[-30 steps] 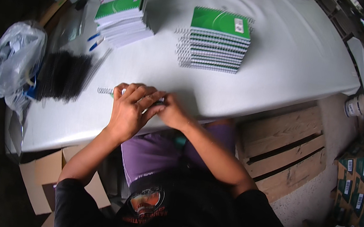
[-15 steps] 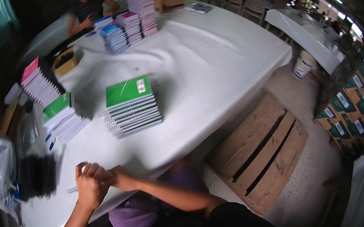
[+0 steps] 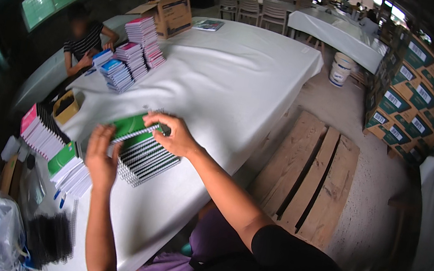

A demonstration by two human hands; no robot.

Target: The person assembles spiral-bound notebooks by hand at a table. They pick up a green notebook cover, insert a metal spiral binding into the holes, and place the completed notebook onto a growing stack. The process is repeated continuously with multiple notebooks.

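A stack of green-covered spiral notebooks (image 3: 147, 162) lies on the white-covered table in front of me. The top green notebook (image 3: 133, 123) sits askew across the pile, its spiral edge toward me. Around the right end of that spiral, my right hand (image 3: 175, 136) curls with thumb and fingertips. My left hand (image 3: 102, 158) is beside the notebook's left end, blurred by motion, its fingers extended and thumb apart. Whether it touches the notebook is unclear.
Left are more green notebooks (image 3: 65, 159), pink notebooks (image 3: 36, 127), blue pens (image 3: 62, 202), black binding coils (image 3: 50, 238) and a plastic bag (image 3: 0, 225). Farther off are stacked notebooks (image 3: 143, 37), an open carton (image 3: 174, 16) and a seated person (image 3: 84, 43). A wooden pallet (image 3: 307, 176) lies right.
My hands were together near the table's close edge. They have moved apart and forward to the green stack, where a notebook now lies askew on top. My view has shifted too.
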